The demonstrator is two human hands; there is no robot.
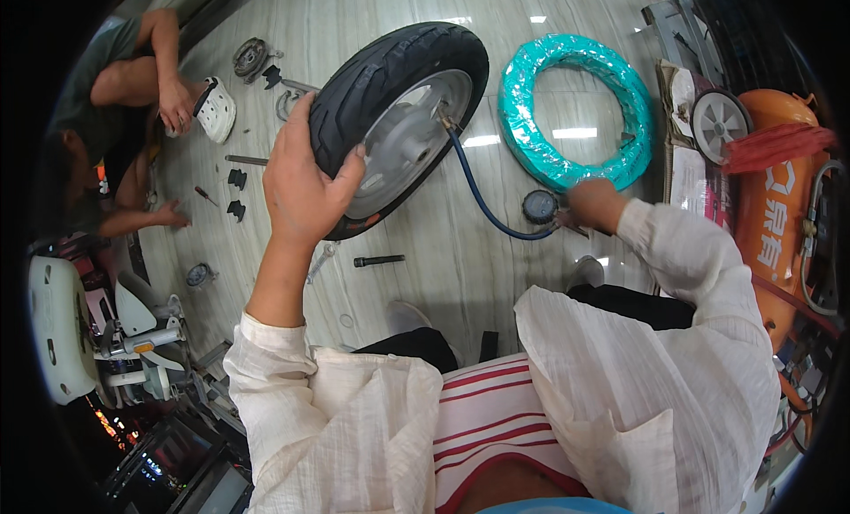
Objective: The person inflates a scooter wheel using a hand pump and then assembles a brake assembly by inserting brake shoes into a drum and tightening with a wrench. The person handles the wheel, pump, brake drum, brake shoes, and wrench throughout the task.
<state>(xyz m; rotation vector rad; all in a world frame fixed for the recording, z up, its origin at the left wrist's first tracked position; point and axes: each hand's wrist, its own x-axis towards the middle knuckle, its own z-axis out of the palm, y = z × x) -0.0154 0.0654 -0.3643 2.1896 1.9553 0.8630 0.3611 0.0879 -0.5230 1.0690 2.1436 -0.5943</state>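
A black tire on a silver scooter wheel (pixel 381 80) stands tilted on the floor in front of me. My left hand (pixel 305 182) is wrapped round its near left side, thumb over the sidewall and fingers along the tread. A dark blue air hose (pixel 478 195) runs from a brass fitting at the wheel's valve, near the hub, to a tire inflator with a round black gauge (pixel 540 207). My right hand (pixel 595 206) is closed on the inflator, slightly blurred; its handle is mostly hidden. Just beyond that hand lies a tire wrapped in shiny green film (pixel 522 115).
Another person (pixel 168 98) crouches at the left. Brake parts (pixel 251 59), black clips (pixel 236 179), a screwdriver (pixel 205 195) and a black-handled tool (pixel 379 260) lie around the floor. An orange air compressor (pixel 770 222) with a grey wheel stands at right, a scooter (pixel 133 337) at left.
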